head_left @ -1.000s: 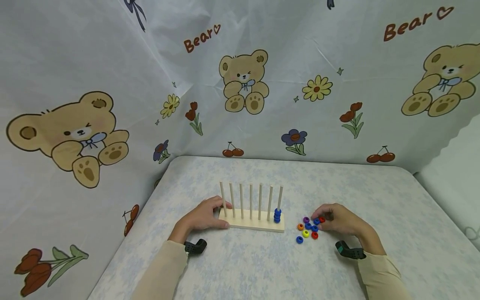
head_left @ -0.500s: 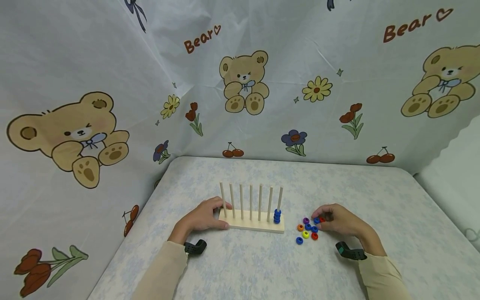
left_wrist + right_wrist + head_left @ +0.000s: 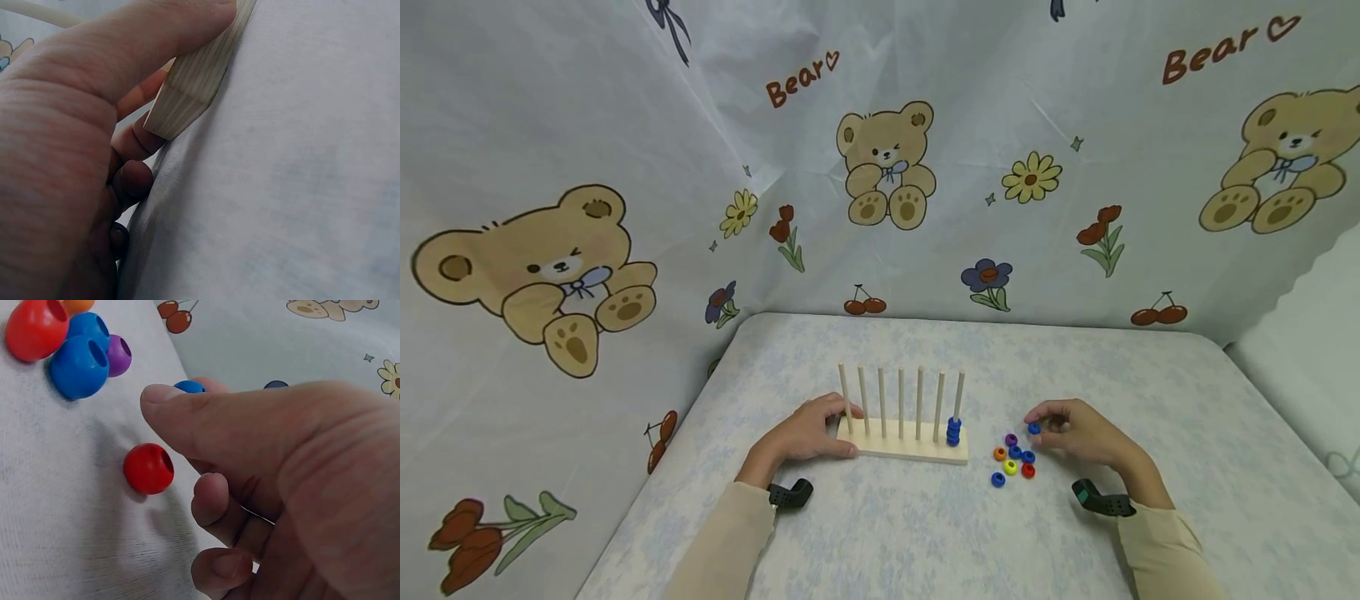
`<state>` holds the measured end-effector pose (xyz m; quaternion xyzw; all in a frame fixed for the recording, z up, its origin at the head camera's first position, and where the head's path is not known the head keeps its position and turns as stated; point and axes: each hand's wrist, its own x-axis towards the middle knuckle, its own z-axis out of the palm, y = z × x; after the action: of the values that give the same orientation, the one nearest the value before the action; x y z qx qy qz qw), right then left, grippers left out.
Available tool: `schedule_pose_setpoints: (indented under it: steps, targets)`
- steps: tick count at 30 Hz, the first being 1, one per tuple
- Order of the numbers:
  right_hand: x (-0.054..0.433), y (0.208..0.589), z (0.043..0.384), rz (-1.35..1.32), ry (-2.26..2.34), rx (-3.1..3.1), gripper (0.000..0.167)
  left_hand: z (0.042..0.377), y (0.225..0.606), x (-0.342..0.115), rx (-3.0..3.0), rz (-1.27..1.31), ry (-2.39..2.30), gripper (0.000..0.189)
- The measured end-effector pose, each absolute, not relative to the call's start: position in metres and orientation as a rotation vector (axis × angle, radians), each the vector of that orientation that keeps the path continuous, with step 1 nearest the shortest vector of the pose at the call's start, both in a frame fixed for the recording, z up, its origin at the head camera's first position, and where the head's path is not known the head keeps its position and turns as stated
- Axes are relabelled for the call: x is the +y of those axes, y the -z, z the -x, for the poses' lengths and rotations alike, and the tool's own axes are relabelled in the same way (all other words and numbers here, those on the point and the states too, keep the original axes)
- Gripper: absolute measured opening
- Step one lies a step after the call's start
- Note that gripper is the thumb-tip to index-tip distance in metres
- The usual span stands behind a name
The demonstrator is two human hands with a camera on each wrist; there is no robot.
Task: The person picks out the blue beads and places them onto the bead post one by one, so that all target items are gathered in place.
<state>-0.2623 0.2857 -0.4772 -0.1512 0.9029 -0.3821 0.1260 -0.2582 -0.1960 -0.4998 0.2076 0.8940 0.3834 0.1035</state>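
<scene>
My left hand (image 3: 808,429) grips the left end of a pale wooden peg board (image 3: 902,452), thumb along its near edge, as the left wrist view also shows at the wooden base (image 3: 187,87). Several upright pegs stand on the board, and blue beads (image 3: 953,432) are stacked on the rightmost one. To the right of it, my right hand (image 3: 1086,433) pinches a blue bead (image 3: 1034,428) between thumb and index finger, above the table. In the right wrist view the thumb hides most of this bead (image 3: 190,386). A red bead (image 3: 149,469) lies on the table below the hand.
Loose beads lie between board and right hand: purple (image 3: 1011,439), orange (image 3: 999,454), yellow (image 3: 1011,467), red (image 3: 1028,471) and several blue, one blue bead (image 3: 997,480) nearest me. A bear-print cloth (image 3: 895,258) hangs behind the table's far edge.
My right hand has lifted a blue bead up off the pile's right side. A red bead that showed beside it is now hidden in the head view. The left hand stays on the board.
</scene>
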Motion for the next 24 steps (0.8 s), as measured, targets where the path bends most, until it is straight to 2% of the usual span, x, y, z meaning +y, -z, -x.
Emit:
schedule_pose_setpoints:
  steps: [14,24]
  targets:
    - [0.278,0.45,0.252,0.521,1.089,2.889,0.03,0.258,0.503,-0.197,2.654,-0.629,-1.114,0.051]
    - [0.267,0.432,0.245,0.626,1.096,3.182,0.025,0.258,0.503,-0.196,2.654,-0.637,-1.119,0.05]
